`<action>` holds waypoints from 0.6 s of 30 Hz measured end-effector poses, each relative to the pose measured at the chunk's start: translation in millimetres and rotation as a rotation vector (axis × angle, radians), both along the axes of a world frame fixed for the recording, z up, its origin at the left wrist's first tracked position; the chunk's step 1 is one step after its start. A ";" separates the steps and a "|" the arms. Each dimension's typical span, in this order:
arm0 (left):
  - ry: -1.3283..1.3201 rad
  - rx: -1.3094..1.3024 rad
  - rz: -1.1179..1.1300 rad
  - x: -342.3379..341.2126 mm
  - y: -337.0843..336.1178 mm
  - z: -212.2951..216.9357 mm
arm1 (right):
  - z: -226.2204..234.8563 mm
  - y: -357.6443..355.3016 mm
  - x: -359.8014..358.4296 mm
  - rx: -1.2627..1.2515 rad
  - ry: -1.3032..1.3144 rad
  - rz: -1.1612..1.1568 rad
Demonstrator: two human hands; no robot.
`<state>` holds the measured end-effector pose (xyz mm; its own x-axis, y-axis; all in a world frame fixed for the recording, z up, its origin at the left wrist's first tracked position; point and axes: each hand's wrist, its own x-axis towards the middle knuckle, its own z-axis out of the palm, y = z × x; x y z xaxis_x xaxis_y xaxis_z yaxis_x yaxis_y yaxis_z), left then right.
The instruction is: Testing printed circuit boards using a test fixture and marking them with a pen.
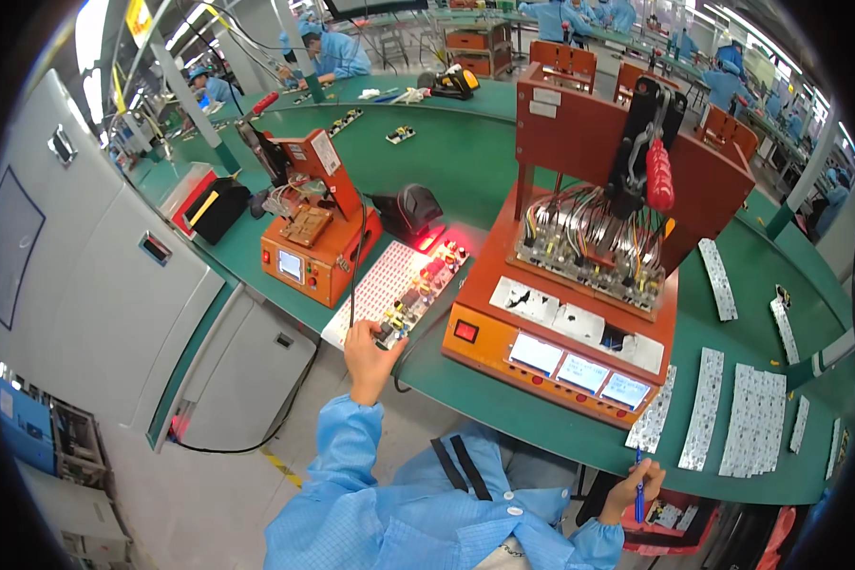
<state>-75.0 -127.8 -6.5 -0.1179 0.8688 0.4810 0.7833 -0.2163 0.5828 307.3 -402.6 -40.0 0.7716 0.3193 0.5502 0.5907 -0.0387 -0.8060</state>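
The left hand (366, 353) pinches the near edge of a board (401, 285) lying under the scanner (410, 211), seemingly mid-scan; the right hand (634, 486) grips a pen (638, 494), so lifting the board needs a firm pinch

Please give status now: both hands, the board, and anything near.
Left hand grips circuit board at its near end. Right hand holds blue pen. Barcode scanner just behind board.

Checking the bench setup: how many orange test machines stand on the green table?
2: a small orange tester at the left, and a large orange fixture with a red-handled clamp in the middle. Others farther back may be hidden.
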 end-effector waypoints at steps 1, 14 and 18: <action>-0.003 0.011 0.002 0.3 -0.2 0.1 | -3.5 2.1 0.9 0.011 -0.003 0.002; 0.097 0.024 -0.020 1.2 2.9 1.1 | -11.6 9.6 1.8 0.020 -0.042 -0.030; 0.006 0.098 0.063 9.3 -2.1 2.4 | -7.6 7.9 1.7 -0.025 -0.083 -0.036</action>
